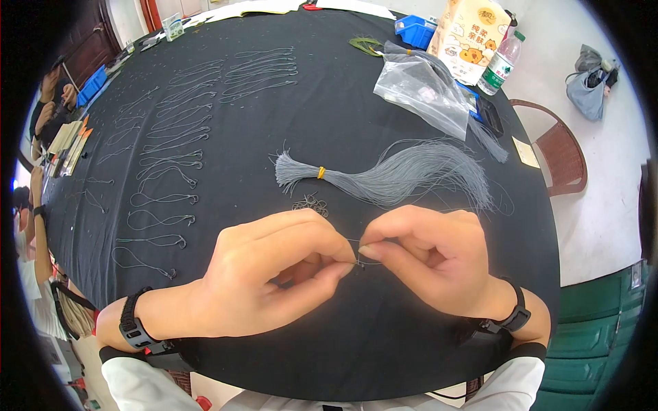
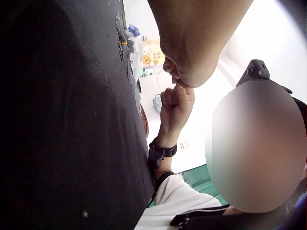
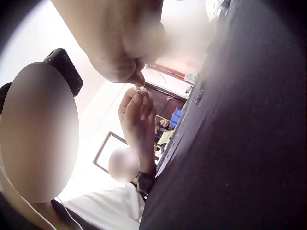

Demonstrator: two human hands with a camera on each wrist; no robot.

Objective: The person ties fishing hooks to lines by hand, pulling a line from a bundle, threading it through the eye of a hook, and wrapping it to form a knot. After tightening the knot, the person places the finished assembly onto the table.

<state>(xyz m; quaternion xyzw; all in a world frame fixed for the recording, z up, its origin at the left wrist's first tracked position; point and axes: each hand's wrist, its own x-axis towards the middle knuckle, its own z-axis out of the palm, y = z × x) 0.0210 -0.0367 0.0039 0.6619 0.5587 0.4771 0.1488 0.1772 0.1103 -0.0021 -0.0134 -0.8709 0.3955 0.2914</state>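
Over the near part of the black table, both hands are raised with their fingertips almost meeting. My left hand (image 1: 274,274) pinches a small dark fish hook (image 1: 360,265) between thumb and forefinger; it pokes out just past the fingertips. Thumb and forefinger of my right hand (image 1: 439,257) pinch a thin grey line (image 1: 371,262), which spans the small gap to the left fingertips. Beyond the hands lies a loose pile of small dark hooks (image 1: 312,204). Behind that stretches a long bundle of grey line (image 1: 411,171), bound by a yellow band (image 1: 321,172).
Looped lines with hooks (image 1: 161,198) lie in rows on the left of the table (image 1: 253,157). At the back right are a clear plastic bag (image 1: 425,96), a tissue pack (image 1: 468,41), a water bottle (image 1: 500,65) and a blue bin (image 1: 415,31). Other people sit at the left edge.
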